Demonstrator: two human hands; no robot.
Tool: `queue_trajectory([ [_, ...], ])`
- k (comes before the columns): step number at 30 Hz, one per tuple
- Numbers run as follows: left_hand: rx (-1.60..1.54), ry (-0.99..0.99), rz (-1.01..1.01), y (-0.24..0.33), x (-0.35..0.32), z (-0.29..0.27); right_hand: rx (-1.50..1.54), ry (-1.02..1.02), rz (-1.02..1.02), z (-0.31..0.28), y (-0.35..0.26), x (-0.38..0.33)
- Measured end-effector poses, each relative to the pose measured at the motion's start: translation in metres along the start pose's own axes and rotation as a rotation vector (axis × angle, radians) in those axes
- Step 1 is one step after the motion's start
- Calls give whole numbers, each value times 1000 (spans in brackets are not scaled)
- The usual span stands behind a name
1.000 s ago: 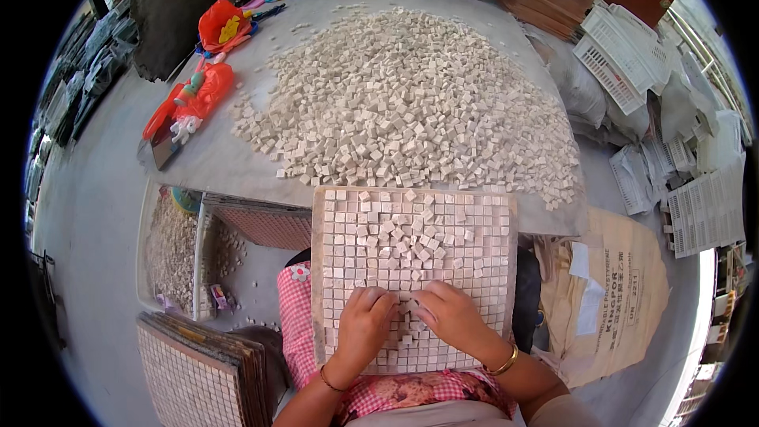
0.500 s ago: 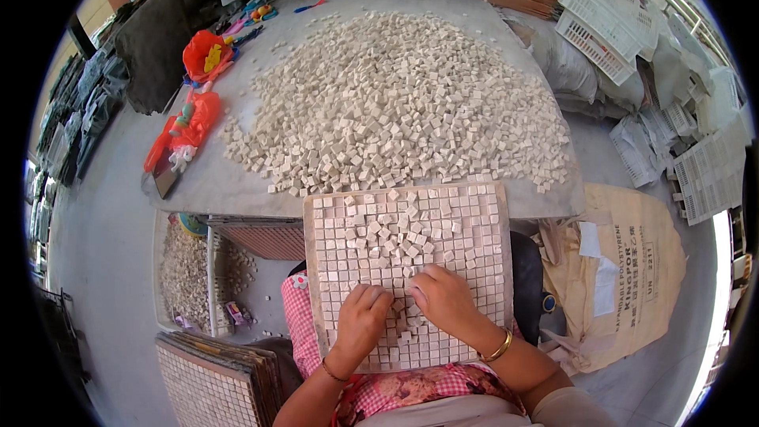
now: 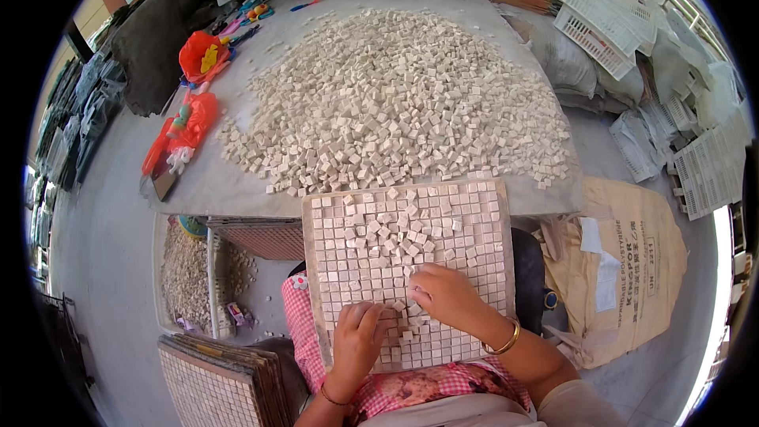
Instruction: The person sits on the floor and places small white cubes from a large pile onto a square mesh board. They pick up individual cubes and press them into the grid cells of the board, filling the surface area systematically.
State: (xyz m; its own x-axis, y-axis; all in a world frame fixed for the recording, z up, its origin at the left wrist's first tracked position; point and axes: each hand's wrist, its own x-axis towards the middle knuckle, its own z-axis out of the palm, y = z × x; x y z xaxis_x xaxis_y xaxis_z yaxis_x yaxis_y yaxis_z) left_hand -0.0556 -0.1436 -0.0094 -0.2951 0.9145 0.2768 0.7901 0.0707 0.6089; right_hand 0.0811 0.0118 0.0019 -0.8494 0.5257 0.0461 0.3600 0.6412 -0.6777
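A square grid tray [image 3: 310, 269] rests across my lap, its cells largely filled with small cream stone cubes. Loose cubes [image 3: 394, 236] lie heaped over its upper middle, and a few more [image 3: 413, 318] sit on top between my hands. My left hand [image 3: 357, 338] is over the tray's lower left-centre, fingers bent together beside the loose cubes. Slightly higher and to the right, my right hand [image 3: 449, 297] has its fingers curled in, thumb and fingertips close together over the cells. Whatever the fingertips of either hand hold is hidden.
Beyond the tray, a large pile of cubes [image 3: 411, 103] covers a grey table [image 3: 261, 202]. Red plastic bags [image 3: 204, 115] lie at its left. Stacked filled trays [image 3: 207, 383] and a white crate [image 3: 212, 277] of cubes stand left; a tan sack [image 3: 632, 269] lies right.
My left hand has drawn down and slightly away from the right one, uncovering loose cubes between them. The right hand has barely shifted.
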Motion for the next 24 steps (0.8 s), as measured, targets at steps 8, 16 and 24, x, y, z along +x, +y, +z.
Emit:
queue_trajectory([
  [8,-30,44,-29,4,2,19,-193,92,-45,24,-22,-16],
  [16,-199,214,-373,-31,-34,-35,-159,42,-97,25,-27,-17],
  [24,-33,162,-286,-50,-84,-49,-103,-71,-280,52,-61,-8],
])
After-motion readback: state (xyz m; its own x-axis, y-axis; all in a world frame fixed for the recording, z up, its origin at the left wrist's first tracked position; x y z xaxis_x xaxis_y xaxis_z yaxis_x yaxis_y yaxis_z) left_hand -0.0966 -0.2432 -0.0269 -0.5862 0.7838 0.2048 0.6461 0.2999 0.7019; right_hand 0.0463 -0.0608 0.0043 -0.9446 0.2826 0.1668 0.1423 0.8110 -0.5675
